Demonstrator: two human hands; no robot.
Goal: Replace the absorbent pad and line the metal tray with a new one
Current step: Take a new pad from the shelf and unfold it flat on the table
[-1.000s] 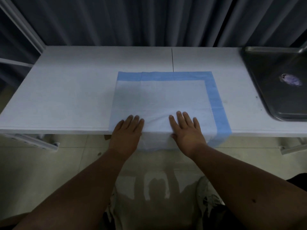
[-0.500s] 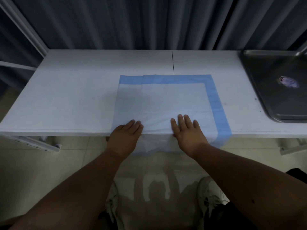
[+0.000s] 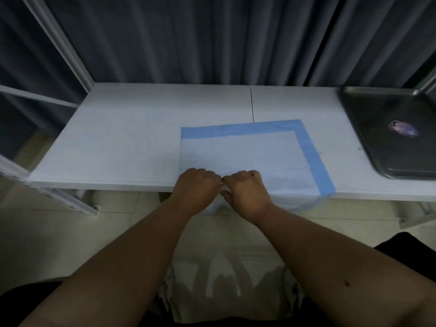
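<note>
Blue-bordered absorbent pad lies flat on the white table, its near edge overhanging. Left hand and right hand, knuckles up and touching, each pinch that edge with curled fingers. Metal tray sits at far right.

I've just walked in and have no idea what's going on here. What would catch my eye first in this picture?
Probably the white absorbent pad with its bright blue border, spread on the white table and hanging over the near edge. At that edge the left hand and right hand sit close together, fingers curled, pinching the pad's white layer. At the far right lies a dark metal tray, unlined, with a purplish reflection on it.
</note>
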